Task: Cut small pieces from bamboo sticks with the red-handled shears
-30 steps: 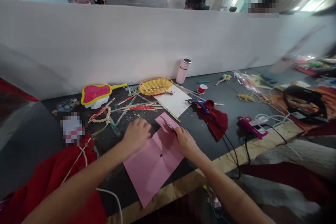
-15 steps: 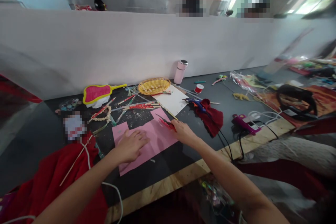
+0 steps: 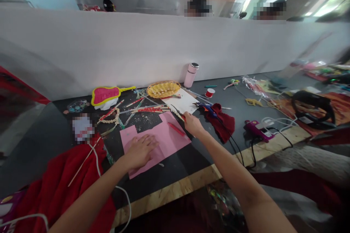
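Observation:
My left hand (image 3: 142, 150) lies flat with spread fingers on a pink sheet of paper (image 3: 166, 131), pressing it to the dark tabletop. The sheet's far edge has a cut-out, leaving a stepped outline. Beyond the sheet's right end, my right hand (image 3: 193, 124) is closed on red-handled scissors (image 3: 177, 112), their dark blades pointing away to the left. A slim red pen (image 3: 176, 129) lies on the pink sheet, just left of my right hand. Behind the scissors is a white sheet (image 3: 186, 98).
Sticks (image 3: 153, 109), a yellow basket (image 3: 164, 89) and a pink bottle (image 3: 191, 74) stand or lie at the back. To the right are a glue gun (image 3: 205, 108) on dark red cloth (image 3: 224, 123) and a purple power strip (image 3: 258, 131). Red cloth (image 3: 73, 178) covers the left front.
My right hand has moved the scissors up and away from the pink sheet, toward the white one. The red pen now shows fully on the pink sheet. My left hand stays flat.

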A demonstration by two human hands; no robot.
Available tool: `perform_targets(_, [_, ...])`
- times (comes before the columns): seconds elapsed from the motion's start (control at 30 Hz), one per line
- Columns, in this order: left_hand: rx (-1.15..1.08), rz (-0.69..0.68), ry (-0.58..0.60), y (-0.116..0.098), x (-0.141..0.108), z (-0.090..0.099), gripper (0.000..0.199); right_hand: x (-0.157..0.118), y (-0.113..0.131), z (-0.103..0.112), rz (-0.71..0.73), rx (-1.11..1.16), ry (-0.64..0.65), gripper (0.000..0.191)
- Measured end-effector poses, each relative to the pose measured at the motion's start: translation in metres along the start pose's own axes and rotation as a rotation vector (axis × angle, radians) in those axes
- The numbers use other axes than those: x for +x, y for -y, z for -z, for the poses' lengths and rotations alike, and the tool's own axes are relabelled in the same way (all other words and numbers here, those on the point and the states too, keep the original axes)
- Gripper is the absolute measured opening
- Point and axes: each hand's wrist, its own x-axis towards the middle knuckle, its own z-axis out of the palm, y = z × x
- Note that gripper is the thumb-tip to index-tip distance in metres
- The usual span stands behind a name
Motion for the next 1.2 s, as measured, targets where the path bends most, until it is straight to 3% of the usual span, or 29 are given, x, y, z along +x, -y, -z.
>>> perform_targets(0.27, [-0.064, 0.034, -0.004, -0.005, 0.001, 0.008, 0.061, -0.021, -0.01, 0.01, 0.178, 0.03, 0.035, 0.012])
perform_targets(0.6, [-0.082, 0.042, -0.011, -0.009, -0.001, 0.008, 0.058, -0.046, -0.051, 0.031, 0.231, 0.227, -0.069, 0.012])
perform_targets(0.73, [-0.087, 0.046, -0.019, -0.009, -0.002, 0.008, 0.057, -0.056, -0.059, 0.035, 0.184, 0.29, -0.073, 0.012])
perform_targets(1.03, [-0.099, 0.057, -0.014, -0.01, -0.006, 0.006, 0.061, -0.019, -0.029, 0.015, 0.362, 0.246, -0.079, 0.012])
perform_targets(1.2, [-0.297, 0.098, -0.195, -0.02, -0.014, 0.012, 0.048, -0.013, -0.003, 0.033, 0.394, 0.37, -0.195, 0.009])
